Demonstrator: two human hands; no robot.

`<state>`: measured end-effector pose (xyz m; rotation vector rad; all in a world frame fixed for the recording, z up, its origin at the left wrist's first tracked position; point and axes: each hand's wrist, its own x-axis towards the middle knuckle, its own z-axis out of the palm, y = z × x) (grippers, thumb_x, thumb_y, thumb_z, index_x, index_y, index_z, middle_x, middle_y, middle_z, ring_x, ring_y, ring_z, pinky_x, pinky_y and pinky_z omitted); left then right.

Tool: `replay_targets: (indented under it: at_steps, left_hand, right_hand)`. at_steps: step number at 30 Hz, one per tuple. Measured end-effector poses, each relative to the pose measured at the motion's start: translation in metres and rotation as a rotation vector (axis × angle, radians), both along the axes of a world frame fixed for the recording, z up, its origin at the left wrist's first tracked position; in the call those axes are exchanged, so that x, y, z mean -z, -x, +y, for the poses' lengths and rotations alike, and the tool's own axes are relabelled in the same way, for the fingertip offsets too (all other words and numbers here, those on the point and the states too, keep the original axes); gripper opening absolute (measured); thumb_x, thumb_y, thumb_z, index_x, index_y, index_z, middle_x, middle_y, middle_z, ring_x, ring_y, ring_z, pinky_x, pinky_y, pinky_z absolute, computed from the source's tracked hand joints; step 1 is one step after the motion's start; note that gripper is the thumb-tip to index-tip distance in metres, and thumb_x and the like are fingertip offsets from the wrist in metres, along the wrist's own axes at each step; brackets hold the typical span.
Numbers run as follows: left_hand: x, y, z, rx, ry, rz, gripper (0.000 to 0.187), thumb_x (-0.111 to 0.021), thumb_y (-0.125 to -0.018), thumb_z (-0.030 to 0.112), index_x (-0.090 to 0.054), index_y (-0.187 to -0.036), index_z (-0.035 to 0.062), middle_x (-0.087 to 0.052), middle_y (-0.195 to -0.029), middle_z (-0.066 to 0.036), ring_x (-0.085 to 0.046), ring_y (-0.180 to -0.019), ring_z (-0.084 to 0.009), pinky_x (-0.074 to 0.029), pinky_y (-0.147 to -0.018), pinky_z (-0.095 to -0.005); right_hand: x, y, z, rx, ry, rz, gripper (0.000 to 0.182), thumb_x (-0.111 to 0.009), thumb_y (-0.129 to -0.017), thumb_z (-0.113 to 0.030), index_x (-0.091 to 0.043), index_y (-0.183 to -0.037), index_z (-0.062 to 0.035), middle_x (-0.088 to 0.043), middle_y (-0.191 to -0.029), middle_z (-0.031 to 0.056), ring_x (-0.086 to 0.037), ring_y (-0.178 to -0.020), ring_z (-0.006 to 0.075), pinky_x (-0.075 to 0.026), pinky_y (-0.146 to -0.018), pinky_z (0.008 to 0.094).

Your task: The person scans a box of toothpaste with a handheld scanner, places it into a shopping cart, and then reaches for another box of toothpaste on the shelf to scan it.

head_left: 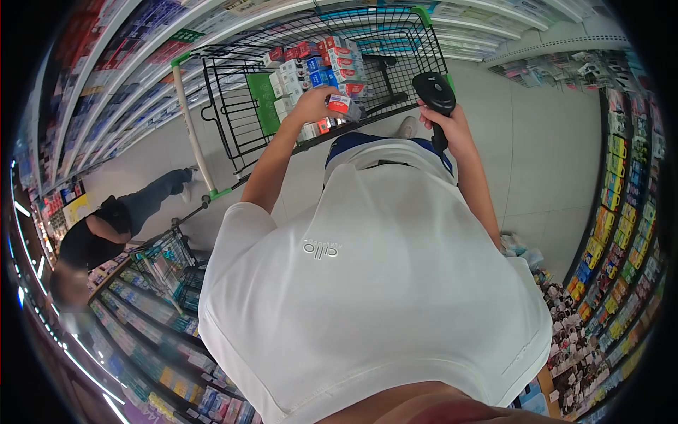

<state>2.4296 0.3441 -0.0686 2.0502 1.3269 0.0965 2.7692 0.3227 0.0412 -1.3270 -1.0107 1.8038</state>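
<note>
My left hand (316, 104) is closed around a small red and white box (340, 104) over the near side of a shopping cart (236, 116). Beneath and beyond it, stacked small boxes (344, 62) in red, white and blue fill part of the cart's wire basket. My right hand (454, 128) grips the handle of a black handheld barcode scanner (434, 93), its wide head upward, beside the cart's right end. Print on the held box is too small to read.
Packed shelves (106, 78) run along the left and top. On the right, curved racks (611, 205) hold colourful packages. Another person (106, 226) in dark clothes stands at the left near a second cart (166, 265). Pale tiled floor (530, 141) lies to the right.
</note>
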Motion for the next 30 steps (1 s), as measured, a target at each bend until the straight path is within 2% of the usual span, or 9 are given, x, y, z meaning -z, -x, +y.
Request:
replay_targets:
  at_steps: [3, 5, 7, 9, 11, 13, 17, 20, 30]
  left_hand:
    - [0.018, 0.012, 0.000, -0.233, 0.116, -0.243, 0.050, -0.083, -0.066, 0.021, -0.061, -0.109, 0.0053, -0.064, -0.105, -0.006, -0.062, -0.095, -0.0202, -0.050, -0.080, -0.0340]
    - [0.038, 0.026, -0.004, -0.611, 0.258, -0.571, 0.049, -0.083, -0.069, 0.024, -0.062, -0.106, 0.0014, -0.067, -0.094, -0.007, -0.064, -0.088, -0.0159, -0.051, -0.075, -0.0283]
    - [0.052, 0.042, -0.008, -0.673, 0.296, -0.692, 0.040, -0.076, -0.078, 0.019, -0.060, -0.111, 0.0023, -0.065, -0.095, -0.005, -0.063, -0.086, -0.0140, -0.051, -0.073, -0.0259]
    - [0.064, 0.052, -0.012, -1.078, 0.370, -1.026, 0.038, -0.068, -0.085, 0.017, -0.055, -0.118, 0.0041, -0.061, -0.110, -0.007, -0.059, -0.101, -0.0177, -0.049, -0.086, -0.0361]
    - [0.070, 0.055, -0.010, -1.153, 0.346, -1.177, 0.036, -0.057, -0.092, 0.026, -0.052, -0.122, 0.0051, -0.061, -0.114, -0.008, -0.059, -0.103, -0.0219, -0.047, -0.090, -0.0415]
    - [0.058, 0.054, -0.002, -1.205, 0.415, -1.629, 0.042, -0.049, -0.095, 0.037, -0.051, -0.123, 0.0059, -0.061, -0.116, -0.009, -0.059, -0.105, -0.0251, -0.045, -0.093, -0.0427]
    - [0.059, 0.047, 0.024, -1.309, 0.647, -1.532, 0.043, -0.046, -0.095, 0.045, -0.058, -0.113, 0.0082, -0.064, -0.109, -0.009, -0.062, -0.095, -0.0268, -0.048, -0.089, -0.0422]
    - [0.091, 0.039, 0.029, -1.235, 0.893, -1.168, 0.037, -0.055, -0.087, 0.042, -0.064, -0.097, 0.0070, -0.067, -0.085, -0.012, -0.064, -0.072, -0.0291, -0.051, -0.070, -0.0451]
    - [0.114, 0.009, 0.001, -1.131, 1.174, -0.883, 0.032, -0.054, -0.077, 0.030, -0.063, -0.090, 0.0022, -0.066, -0.080, -0.016, -0.062, -0.066, -0.0304, -0.052, -0.064, -0.0395]
  right_hand:
    - [-0.001, 0.000, -0.002, 0.032, 0.005, 0.016, 0.022, -0.066, -0.081, -0.010, -0.063, -0.099, 0.0017, -0.061, -0.074, 0.0053, -0.053, -0.064, 0.0106, -0.042, -0.061, 0.0237]
    - [0.000, -0.001, -0.002, 0.054, 0.013, 0.026, 0.022, -0.066, -0.081, -0.010, -0.063, -0.099, 0.0017, -0.061, -0.073, 0.0052, -0.053, -0.064, 0.0107, -0.042, -0.061, 0.0238]
    - [0.004, -0.002, -0.002, 0.055, 0.026, 0.029, 0.022, -0.069, -0.080, -0.012, -0.062, -0.096, 0.0016, -0.061, -0.076, 0.0055, -0.054, -0.064, 0.0101, -0.043, -0.058, 0.0235]
    - [0.005, -0.002, -0.001, 0.051, 0.025, 0.026, 0.022, -0.069, -0.080, -0.012, -0.062, -0.097, 0.0018, -0.061, -0.076, 0.0055, -0.054, -0.064, 0.0100, -0.043, -0.058, 0.0234]
    - [0.006, 0.000, 0.000, 0.042, 0.023, 0.026, 0.023, -0.069, -0.080, -0.012, -0.062, -0.097, 0.0020, -0.061, -0.076, 0.0056, -0.054, -0.063, 0.0100, -0.043, -0.058, 0.0234]
    - [0.006, 0.003, 0.000, 0.056, 0.017, 0.055, 0.024, -0.070, -0.079, -0.012, -0.062, -0.097, 0.0023, -0.061, -0.076, 0.0056, -0.055, -0.063, 0.0102, -0.043, -0.058, 0.0233]
    - [0.008, 0.003, 0.003, 0.051, 0.038, 0.028, 0.025, -0.071, -0.079, -0.012, -0.062, -0.098, 0.0024, -0.062, -0.077, 0.0059, -0.055, -0.063, 0.0105, -0.043, -0.058, 0.0232]
    - [0.009, 0.005, 0.006, 0.053, 0.042, 0.020, 0.025, -0.071, -0.079, -0.012, -0.062, -0.098, 0.0024, -0.062, -0.078, 0.0063, -0.055, -0.064, 0.0107, -0.043, -0.058, 0.0234]
    - [0.007, 0.011, 0.006, 0.101, 0.047, 0.036, 0.021, -0.067, -0.081, -0.009, -0.063, -0.099, 0.0026, -0.061, -0.074, 0.0057, -0.053, -0.064, 0.0108, -0.043, -0.061, 0.0243]
